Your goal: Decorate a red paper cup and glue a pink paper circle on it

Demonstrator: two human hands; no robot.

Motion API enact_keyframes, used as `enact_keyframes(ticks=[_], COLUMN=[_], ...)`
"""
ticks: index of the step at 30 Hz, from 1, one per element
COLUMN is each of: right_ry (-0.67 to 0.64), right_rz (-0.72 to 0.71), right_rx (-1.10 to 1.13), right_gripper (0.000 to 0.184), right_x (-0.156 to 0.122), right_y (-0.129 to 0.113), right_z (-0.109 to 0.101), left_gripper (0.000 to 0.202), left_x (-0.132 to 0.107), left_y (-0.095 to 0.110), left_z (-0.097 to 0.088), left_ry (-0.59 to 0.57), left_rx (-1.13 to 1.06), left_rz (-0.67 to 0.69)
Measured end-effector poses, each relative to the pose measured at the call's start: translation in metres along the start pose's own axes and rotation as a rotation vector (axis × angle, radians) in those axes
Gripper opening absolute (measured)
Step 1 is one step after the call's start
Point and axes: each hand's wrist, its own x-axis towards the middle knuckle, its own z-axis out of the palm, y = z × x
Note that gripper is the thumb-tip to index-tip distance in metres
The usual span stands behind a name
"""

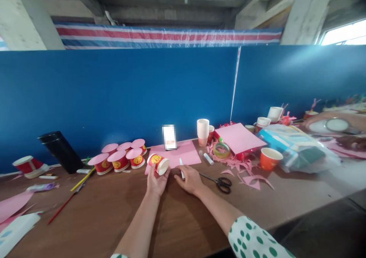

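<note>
My left hand (156, 182) is closed around a red paper cup (158, 162) with yellow print. The cup is tilted on its side, its white end facing right. A white marker (181, 166) points up from between the fingers of my right hand (190, 179), just right of the cup. Behind both hands lies a sheet of pink paper (185, 154). Black-handled scissors (223, 183) rest right of my right hand. To the left stand several red cups (118, 162) topped with pink paper discs.
Pink paper scraps (251, 176), a tape roll (221, 150), an orange cup (270, 159) and a plastic-wrapped pack (300, 147) are on the right. A black bottle (61, 151) and a red brush (63, 206) are at left. A blue partition (128, 90) rises behind; another person's hand (314, 121) is far right.
</note>
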Motion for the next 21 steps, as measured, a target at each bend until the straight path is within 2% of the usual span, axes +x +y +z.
enact_keyframes(ticks=[6, 11, 16, 21], right_ry=[-0.096, -0.113, -0.023, 0.098], right_rz=[-0.066, -0.088, 0.012, 0.158], right_rx=[-0.071, -0.101, -0.146, -0.205], right_gripper=[0.031, 0.032, 0.038, 0.050], right_x=[0.001, 0.000, 0.000, 0.004], right_y=[-0.008, -0.009, 0.000, 0.022], right_z=[-0.004, -0.005, -0.003, -0.008], left_gripper=[0.019, 0.019, 0.019, 0.019], left_x=[-0.003, -0.001, 0.001, 0.006], left_y=[0.005, 0.009, 0.016, 0.017], left_z=[0.004, 0.001, -0.002, -0.004], left_ry=[0.001, 0.012, 0.044, 0.080], left_rx=[-0.077, -0.096, -0.083, 0.068], left_rz=[-0.040, 0.003, 0.065, 0.208])
